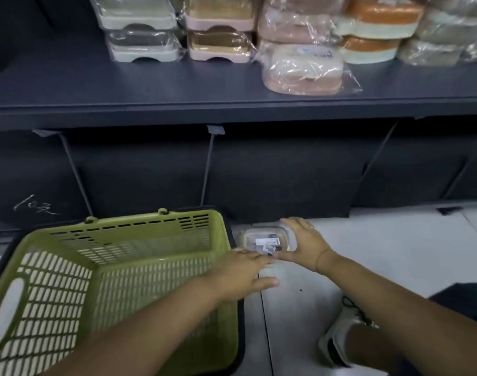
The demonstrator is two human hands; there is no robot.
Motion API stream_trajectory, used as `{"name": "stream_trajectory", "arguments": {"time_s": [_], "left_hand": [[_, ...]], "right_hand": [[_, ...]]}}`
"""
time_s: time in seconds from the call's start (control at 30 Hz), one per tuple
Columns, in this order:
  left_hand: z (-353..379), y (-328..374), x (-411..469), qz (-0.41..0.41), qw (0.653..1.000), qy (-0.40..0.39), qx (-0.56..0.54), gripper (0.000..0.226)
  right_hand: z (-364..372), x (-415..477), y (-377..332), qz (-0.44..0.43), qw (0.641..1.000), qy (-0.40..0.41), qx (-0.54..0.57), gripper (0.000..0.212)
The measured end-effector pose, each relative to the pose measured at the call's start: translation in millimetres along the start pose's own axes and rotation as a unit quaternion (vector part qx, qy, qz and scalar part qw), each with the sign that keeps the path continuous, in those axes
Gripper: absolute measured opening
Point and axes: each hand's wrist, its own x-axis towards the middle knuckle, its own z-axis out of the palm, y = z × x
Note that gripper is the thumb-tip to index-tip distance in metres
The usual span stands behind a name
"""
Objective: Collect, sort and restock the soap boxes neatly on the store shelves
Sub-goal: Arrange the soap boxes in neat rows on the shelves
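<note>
A wrapped soap box (261, 238) with a white label lies on the pale floor beside the green basket (155, 240). My right hand (303, 244) curves around its right end, thumb under the near edge and fingers over the far edge. My left hand (241, 272) reaches across the basket's right rim with fingers spread, its fingertips at the box's near left corner. The basket looks empty. On the dark shelf (177, 88) above stand stacked wrapped soap boxes: white ones (142, 31), pink ones (218, 36), peach ones (302, 69) and orange-lidded ones (375, 31).
The left half of the shelf is bare. Thin metal struts (208, 169) run down under the shelf in front of a dark back panel. My shoe (340, 337) and knee rest on the floor at the lower right.
</note>
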Motion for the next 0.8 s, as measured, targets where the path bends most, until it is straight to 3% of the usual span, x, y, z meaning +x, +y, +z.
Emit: {"name": "stream_trajectory", "arguments": {"time_s": [0.13, 0.3, 0.5, 0.6, 0.67, 0.8], "left_hand": [[4, -9, -10, -0.007, 0.995, -0.028, 0.093, 0.073], [9, -37, -33, -0.034, 0.991, -0.028, 0.126, 0.118], [10, -72, -55, -0.123, 0.986, -0.019, 0.113, 0.122], [2, -74, -58, -0.158, 0.982, -0.032, 0.104, 0.136], [2, -71, -51, -0.169, 0.982, -0.040, 0.079, 0.131], [17, -60, -8, -0.168, 0.986, -0.020, 0.011, 0.082]], "right_hand": [[19, 16, 7, -0.003, 0.997, -0.034, -0.068, 0.107], [38, 33, 7, -0.019, 0.995, -0.054, -0.084, 0.112], [50, 39, 5, -0.021, 0.994, -0.038, -0.104, 0.111], [51, 38, 9, -0.016, 0.993, -0.021, -0.114, 0.104], [48, 36, 13, 0.001, 0.995, -0.005, -0.100, 0.101], [38, 21, 30, 0.054, 0.997, 0.048, -0.036, 0.098]]}}
